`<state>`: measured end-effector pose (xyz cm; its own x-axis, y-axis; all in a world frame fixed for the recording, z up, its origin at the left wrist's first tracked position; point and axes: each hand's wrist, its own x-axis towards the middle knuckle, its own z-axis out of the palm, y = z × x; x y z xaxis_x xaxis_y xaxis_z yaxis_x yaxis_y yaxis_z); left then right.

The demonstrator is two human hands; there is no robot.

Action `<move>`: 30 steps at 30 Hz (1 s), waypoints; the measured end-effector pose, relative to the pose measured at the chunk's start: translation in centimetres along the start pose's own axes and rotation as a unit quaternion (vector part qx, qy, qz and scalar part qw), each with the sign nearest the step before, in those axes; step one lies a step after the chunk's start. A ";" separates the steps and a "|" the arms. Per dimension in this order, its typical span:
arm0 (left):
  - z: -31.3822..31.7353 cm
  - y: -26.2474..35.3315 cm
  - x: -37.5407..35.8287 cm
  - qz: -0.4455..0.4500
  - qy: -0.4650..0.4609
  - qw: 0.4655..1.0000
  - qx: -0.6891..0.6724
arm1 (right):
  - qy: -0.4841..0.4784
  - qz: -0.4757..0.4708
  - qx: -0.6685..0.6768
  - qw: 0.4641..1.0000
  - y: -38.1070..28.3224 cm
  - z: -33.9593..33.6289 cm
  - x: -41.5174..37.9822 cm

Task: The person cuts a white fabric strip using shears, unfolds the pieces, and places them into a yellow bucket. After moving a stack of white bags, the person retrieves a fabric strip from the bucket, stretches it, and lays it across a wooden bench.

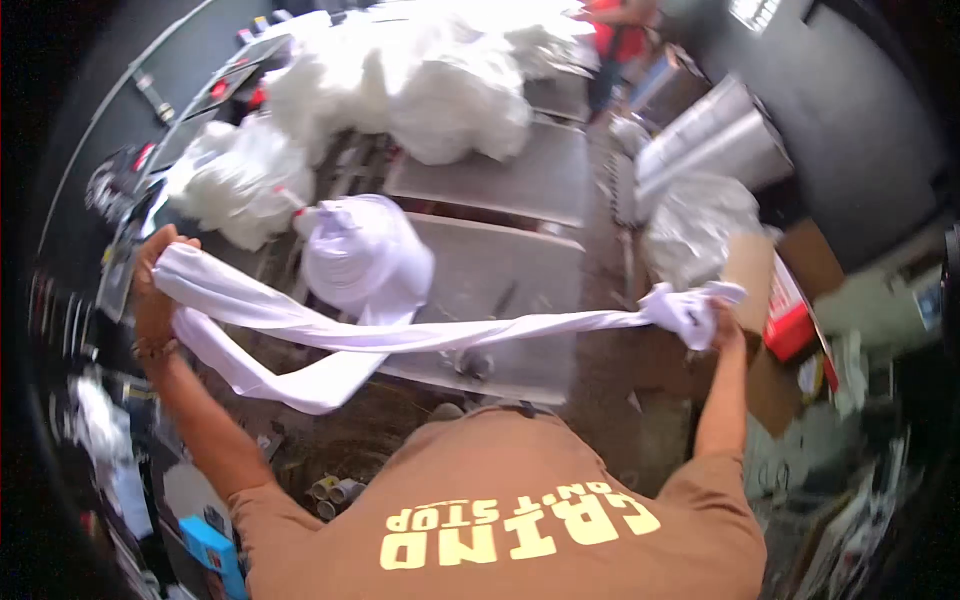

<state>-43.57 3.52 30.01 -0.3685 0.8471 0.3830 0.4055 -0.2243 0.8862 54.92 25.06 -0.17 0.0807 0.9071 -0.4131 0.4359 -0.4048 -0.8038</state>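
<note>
A long strip of white-lilac cloth (480,332) is stretched between my two hands across the front of my body. My left hand (158,275), far out at the left, is closed round one part of it. A loop of the same cloth hangs below that hand and runs back toward a wound roll of cloth (360,250) on the metal table (490,290). On the right, my right hand (724,325) is closed on the bunched, knotted-looking end of the strip.
Large white plastic bags (450,100) are heaped at the back of the table. At the right are a clear plastic bag (700,225), white rolls (710,140), cardboard (750,275) and a red box (788,320). Another person (620,30) stands at the back right.
</note>
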 end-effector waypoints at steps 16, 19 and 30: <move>19.9 16.2 13.6 0.251 -0.291 0.878 0.286 | 0.194 0.157 -0.381 0.890 -6.6 7.3 -17.3; 25.0 16.3 13.6 -0.025 -0.308 0.951 0.020 | 0.004 -0.213 -0.286 0.934 -14.1 13.0 -16.5; 32.3 2.6 9.6 0.116 -0.368 0.877 0.286 | -0.321 -0.266 0.051 0.908 -29.0 19.4 -16.4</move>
<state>-19.00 26.67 27.59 0.3348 0.9391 0.0771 0.8290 -0.3325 0.4498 23.53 19.71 21.58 -0.6700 0.7365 -0.0927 0.1729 0.0334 -0.9844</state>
